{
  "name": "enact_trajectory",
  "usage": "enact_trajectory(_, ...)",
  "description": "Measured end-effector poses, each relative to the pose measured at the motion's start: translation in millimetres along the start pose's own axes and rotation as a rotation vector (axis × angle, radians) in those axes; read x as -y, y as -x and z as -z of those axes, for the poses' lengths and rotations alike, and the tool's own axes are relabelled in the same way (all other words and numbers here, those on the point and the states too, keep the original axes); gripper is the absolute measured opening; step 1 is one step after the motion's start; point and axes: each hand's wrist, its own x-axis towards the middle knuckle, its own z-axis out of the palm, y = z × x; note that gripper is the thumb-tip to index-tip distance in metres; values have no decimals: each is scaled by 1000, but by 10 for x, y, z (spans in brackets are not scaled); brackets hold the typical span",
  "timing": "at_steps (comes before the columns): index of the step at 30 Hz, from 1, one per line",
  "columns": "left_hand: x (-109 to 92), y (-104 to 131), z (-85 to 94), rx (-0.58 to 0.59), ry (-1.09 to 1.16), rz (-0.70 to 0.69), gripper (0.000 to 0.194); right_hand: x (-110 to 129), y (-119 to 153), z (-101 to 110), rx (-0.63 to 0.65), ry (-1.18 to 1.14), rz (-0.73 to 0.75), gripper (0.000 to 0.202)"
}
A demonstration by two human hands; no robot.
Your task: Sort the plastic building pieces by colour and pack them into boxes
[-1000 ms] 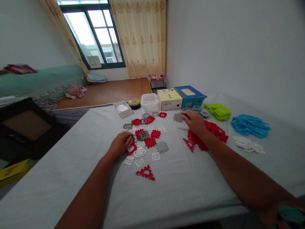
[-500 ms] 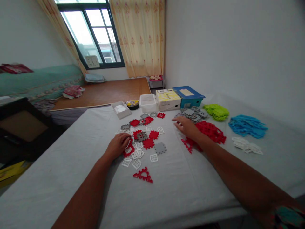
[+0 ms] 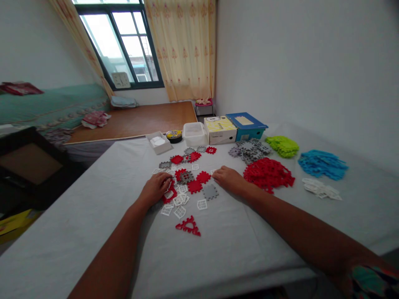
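My right hand (image 3: pixel 229 178) reaches in from the right, its fingertips pinched together at the right edge of a red square interlocking tile (image 3: pixel 203 177). Under those fingers, a white window-shaped piece (image 3: pixel 213 171) is mostly covered. On the left, my left hand (image 3: pixel 156 187) rests with curled fingers beside a red tile with an opening (image 3: pixel 170 194); what its fingers hold, if anything, is hidden. Between the hands lie a dark grey tile (image 3: pixel 186 177), another red tile (image 3: pixel 195 187), a light grey tile (image 3: pixel 210 192) and several white window pieces (image 3: pixel 180 212).
A red triangular piece (image 3: pixel 189 226) lies nearer me. To the right are piles of red (image 3: pixel 268 173), grey (image 3: pixel 251 150), green (image 3: pixel 283 146), blue (image 3: pixel 324 164) and white pieces (image 3: pixel 321 189). Boxes (image 3: pixel 220 130) and a clear plastic container (image 3: pixel 194 133) stand along the far table edge.
My right hand has moved left, from beside the grey and red piles to the red square tile, and its fingers have come together. My left hand has stayed nearly in place.
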Motion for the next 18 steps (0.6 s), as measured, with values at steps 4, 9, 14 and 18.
enact_trajectory(4, 0, -4, -4, -7, 3, -11, 34, 64, 56, 80, -18, 22, -49, 17)
enact_trajectory(9, 6, -1, -6, -4, -9, -15, 35, -66, 148, 253, -94, 0, -139, 25)
enact_trajectory(14, 20, -1, -12, -2, -8, -16, 34, -579, 752, 480, -328, -55, -386, 30)
enact_trajectory(18, 28, -6, -16, 2, -3, -17, 35, -1131, 1650, 514, -415, 12, -708, 32)
